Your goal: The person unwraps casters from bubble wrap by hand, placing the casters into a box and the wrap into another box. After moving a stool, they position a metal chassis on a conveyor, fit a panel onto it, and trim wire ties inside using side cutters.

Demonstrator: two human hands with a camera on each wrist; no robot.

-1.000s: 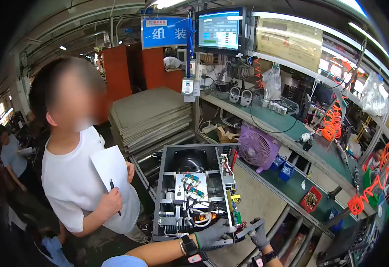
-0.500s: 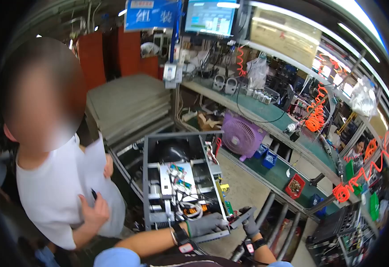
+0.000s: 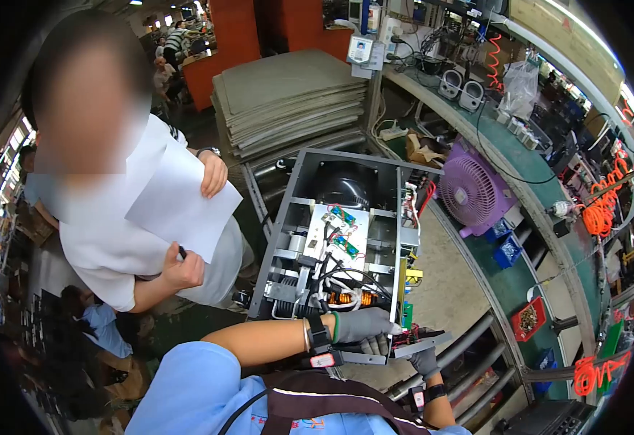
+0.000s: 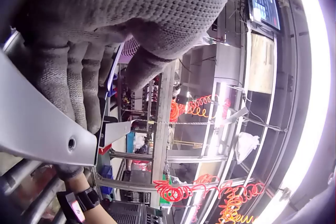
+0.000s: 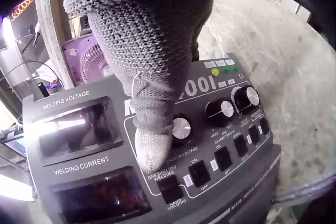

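An open welding machine [image 3: 273, 279], its wires, coil and boards bare, lies before me in the head view. My gloved left hand [image 3: 364, 326] grips the front end of its metal frame. In the left wrist view, the fingers [image 4: 79, 87] pass behind a grey metal strip [image 4: 42, 119] with a hole. My gloved right hand [image 3: 425, 360] holds a control panel [image 3: 425, 345], seen nearly edge-on beside the frame. Two dark displays, knobs and switches show on that panel [image 5: 84, 161] in the right wrist view. The thumb [image 5: 152, 148] lies on its face near a knob; the other fingers are hidden.
A person in a white shirt [image 3: 106, 246] stands at the left with paper [image 3: 183, 199] and a pen. Stacked boards [image 3: 291, 98] stand behind the machine. Right of it are a purple fan [image 3: 469, 192], a red bin of small parts [image 3: 528, 319] and metal rollers [image 3: 465, 341].
The head view has swung downward, so machine and bench appear shifted. The control panel now shows nearly edge-on and flatter. The other person's paper is spread wider in front of the chest.
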